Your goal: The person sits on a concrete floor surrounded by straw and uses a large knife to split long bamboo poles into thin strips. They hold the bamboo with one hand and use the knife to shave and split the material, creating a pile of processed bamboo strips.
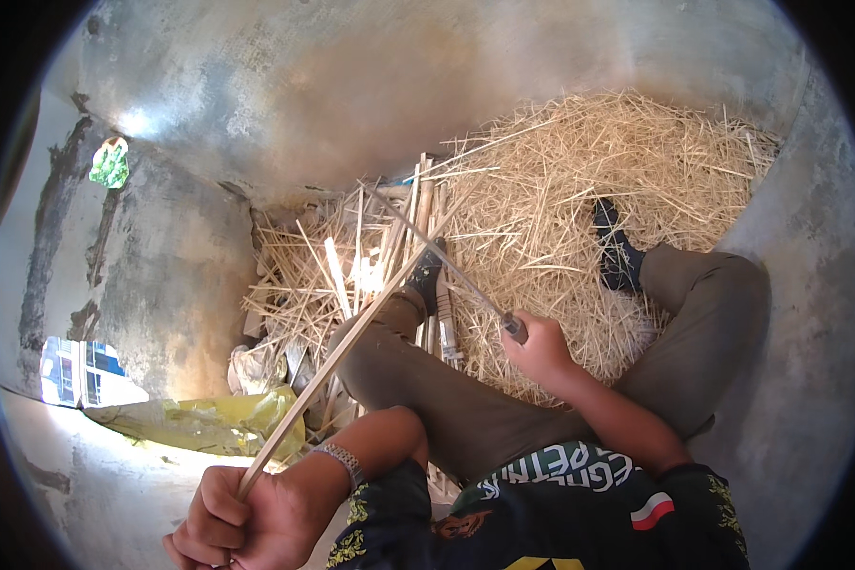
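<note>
My left hand (pixel 252 522), at the lower left with a metal watch on its wrist, is closed around the near end of a long, pale bamboo strip (pixel 325 369). The strip slants up and away to the right, over my bent leg. In front of my body, my right hand (pixel 541 351) grips the dark handle of a long, thin-bladed knife (pixel 461 275). Its blade points up and left and crosses the strip near my foot; whether the two touch I cannot tell.
Fine straw-like shavings (pixel 579 152) are heaped to the far right, around my other foot. Split sticks (pixel 299 261) lie piled at the left, by longer upright strips. A yellow sheet (pixel 228 418) rests beside the left wall (pixel 180 285), which has bright openings.
</note>
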The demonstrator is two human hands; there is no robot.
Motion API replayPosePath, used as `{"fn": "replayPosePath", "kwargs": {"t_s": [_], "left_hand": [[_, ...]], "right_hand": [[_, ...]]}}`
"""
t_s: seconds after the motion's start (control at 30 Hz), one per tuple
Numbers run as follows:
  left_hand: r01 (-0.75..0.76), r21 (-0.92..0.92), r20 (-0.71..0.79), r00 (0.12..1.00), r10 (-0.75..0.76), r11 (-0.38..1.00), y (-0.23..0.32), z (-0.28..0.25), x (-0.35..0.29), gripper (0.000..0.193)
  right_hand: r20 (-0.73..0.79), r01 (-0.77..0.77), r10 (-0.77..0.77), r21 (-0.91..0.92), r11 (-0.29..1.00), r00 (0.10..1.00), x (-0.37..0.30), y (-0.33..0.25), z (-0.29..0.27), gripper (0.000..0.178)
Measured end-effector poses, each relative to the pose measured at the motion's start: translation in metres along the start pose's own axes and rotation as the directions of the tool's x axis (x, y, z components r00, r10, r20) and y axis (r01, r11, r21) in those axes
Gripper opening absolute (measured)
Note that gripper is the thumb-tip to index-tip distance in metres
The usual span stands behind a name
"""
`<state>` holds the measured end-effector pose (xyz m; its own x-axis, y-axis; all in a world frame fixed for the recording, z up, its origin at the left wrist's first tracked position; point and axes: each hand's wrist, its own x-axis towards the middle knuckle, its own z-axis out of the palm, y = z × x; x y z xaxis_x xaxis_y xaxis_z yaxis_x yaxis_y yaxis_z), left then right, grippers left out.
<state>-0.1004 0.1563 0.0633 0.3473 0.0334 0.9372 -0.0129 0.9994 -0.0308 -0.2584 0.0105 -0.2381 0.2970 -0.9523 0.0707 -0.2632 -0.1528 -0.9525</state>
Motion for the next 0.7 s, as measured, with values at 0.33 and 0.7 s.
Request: {"fn": "replayPosePath", "kwargs": {"t_s": [0.33, 0.7], "left_hand": [[0.151, 0.003, -0.066, 0.986, -0.15, 0.989, 0.002, -0.042, 0.014, 0.049], [0.707, -0.297, -0.43, 0.502, -0.751, 0.642, -0.006, -0.064, -0.21, 0.057]], "right_hand": [[-0.219, 0.075, -0.062, 0.051, 0.996, 0.974, 0.023, -0.008, -0.018, 0.016], [-0.022, -0.158, 0.205, 0.557, 0.816, 0.979, 0.021, -0.05, -0.05, 0.04]]}}
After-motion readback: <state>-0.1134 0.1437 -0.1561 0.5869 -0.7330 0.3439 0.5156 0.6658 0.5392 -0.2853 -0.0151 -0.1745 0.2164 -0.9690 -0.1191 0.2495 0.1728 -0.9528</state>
